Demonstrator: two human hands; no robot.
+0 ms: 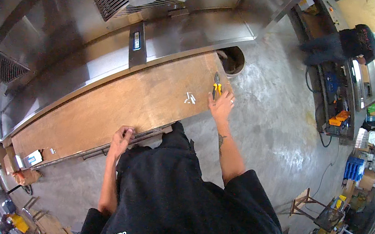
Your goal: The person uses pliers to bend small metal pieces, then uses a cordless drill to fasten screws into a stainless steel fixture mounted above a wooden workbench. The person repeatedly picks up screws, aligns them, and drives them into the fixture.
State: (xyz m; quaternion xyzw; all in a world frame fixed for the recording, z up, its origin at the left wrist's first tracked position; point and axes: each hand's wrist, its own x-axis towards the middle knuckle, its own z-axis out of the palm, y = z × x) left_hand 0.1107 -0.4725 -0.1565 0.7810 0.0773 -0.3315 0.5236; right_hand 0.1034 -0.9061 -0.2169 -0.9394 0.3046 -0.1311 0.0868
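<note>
At the right end of a long brown wooden board (103, 99) is a pair of pliers (217, 88) with yellow and black handles, its jaws directed away from me. My right hand (221, 106) has its thumb and fingers around the handle ends. Left of the pliers lie several small white pieces (190, 99), too small to name. My left hand (121, 139) is at the board's near edge, thumb and fingers pressed together. What they pinch, if anything, is too small to make out.
A large stainless steel hood (186, 29) with slatted vents runs along the board's far side. Past the board's right end stands a round bin (237, 62). A small white box (33, 158) sits at the far left end. Another person (348, 44) works at a bench, upper right.
</note>
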